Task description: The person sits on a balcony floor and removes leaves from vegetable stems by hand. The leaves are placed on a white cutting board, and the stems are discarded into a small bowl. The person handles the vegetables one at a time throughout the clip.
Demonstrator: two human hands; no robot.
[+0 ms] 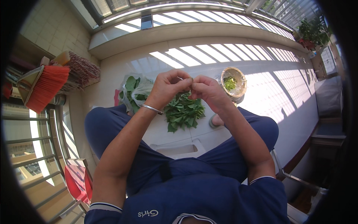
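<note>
My left hand (170,85), with a silver bangle at its wrist, meets my right hand (207,89) at the fingertips. Between them is a small greenish piece, too small to name; both thumbs and forefingers are pinched around it. Below the hands a pile of green leafy stems (184,113) lies on the tiled floor. To the left, a clear plastic bag (142,91) holds more large green leaves (131,84). A round basket (242,81), lined with thin clear plastic, stands to the right with light green pieces (230,83) in it.
An orange-red broom (50,86) and a mop-like bundle (82,68) stand at the left. A phone (146,21) lies on the ledge under the railing. A pink-red dustpan (79,182) is at lower left. Potted plants (310,30) stand at upper right, and a white stool-like item (179,149) between the legs.
</note>
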